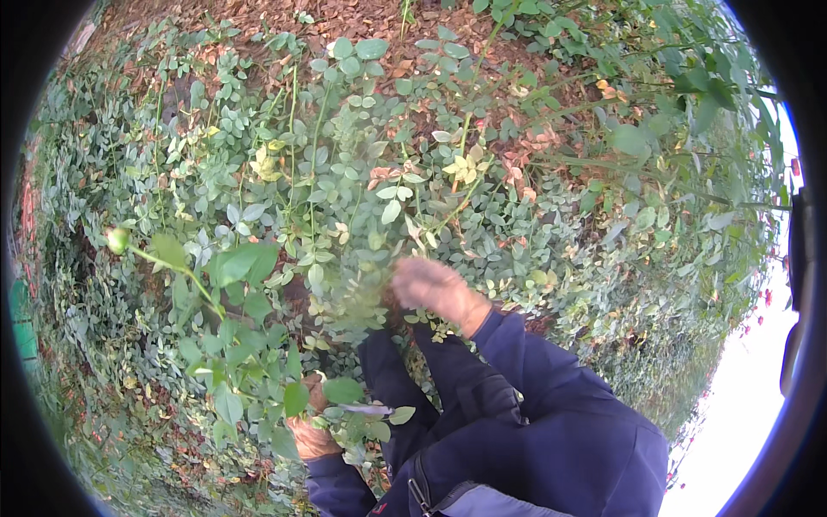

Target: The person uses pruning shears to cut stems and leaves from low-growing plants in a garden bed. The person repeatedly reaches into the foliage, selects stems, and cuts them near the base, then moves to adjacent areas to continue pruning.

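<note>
My left hand (312, 436) is low on the left, in front of my body, partly covered by leaves. It is closed around a leafy rose stem (203, 294) that reaches up and left to a closed green bud (118, 240). Broad green leaves (242, 263) spread along it. Beside the left hand is a narrow pale grey thing (365, 409), too unclear to name. My right hand (433, 289) is above my knees among the low foliage, blurred by motion. A greenish smear lies just left of its fingers; whether it grips anything cannot be told.
Dense rose bushes (245, 161) surround me, with some yellowed leaves (466, 169) and dried ones. Thorny-looking canes (581, 106) lean in from the upper right. Brown leaf litter (362, 22) covers the ground at the top. My dark trousers (462, 375) stand amid the plants.
</note>
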`<state>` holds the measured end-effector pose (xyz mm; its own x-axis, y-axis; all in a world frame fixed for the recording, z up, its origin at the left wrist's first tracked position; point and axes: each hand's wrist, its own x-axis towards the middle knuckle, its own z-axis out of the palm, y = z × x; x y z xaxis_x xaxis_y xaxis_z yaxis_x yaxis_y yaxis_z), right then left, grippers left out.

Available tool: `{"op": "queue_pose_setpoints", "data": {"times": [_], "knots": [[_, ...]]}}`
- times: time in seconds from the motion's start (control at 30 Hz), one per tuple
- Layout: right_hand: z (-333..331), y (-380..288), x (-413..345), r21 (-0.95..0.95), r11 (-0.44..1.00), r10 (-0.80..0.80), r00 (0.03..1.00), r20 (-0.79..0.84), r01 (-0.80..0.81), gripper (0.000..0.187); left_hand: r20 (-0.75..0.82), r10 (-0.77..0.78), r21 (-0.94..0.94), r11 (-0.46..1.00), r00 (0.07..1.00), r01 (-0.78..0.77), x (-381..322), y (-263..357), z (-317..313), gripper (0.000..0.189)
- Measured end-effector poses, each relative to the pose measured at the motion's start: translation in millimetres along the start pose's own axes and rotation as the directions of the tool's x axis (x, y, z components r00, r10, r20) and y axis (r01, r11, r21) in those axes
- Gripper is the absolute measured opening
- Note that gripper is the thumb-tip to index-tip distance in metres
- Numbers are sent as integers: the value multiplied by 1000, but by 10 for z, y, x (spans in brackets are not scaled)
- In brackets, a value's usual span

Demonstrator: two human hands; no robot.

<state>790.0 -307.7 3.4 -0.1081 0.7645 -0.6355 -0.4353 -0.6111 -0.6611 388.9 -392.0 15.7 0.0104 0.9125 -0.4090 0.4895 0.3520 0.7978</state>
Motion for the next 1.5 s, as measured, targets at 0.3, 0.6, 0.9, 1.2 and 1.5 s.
{"op": "queue_pose_setpoints", "data": {"times": [0.3,0.6,0.9,1.2,1.5], "knots": [[1188,334,-114,-501,746,-110,823,557,439,57,203,-290,-587,728,935,354,755,1587,821,36],[594,-143,-433,-818,575,233,959,162,-2,58,276,-396,-581,657,876,480,794,1918,1021,52],[-335,-28,-794,300,924,334,883,-330,-237,23,165,-485,-654,598,859,464,697,1401,792,44],[-1640,-1983,487,-303,915,-401,699,-592,268,18,105,-561,-628,603,821,492,491,1502,795,40],[-1757,-2631,1216,-62,736,-516,500,-696,674,24,64,-556,-584,652,829,483,267,1566,880,38]]}}
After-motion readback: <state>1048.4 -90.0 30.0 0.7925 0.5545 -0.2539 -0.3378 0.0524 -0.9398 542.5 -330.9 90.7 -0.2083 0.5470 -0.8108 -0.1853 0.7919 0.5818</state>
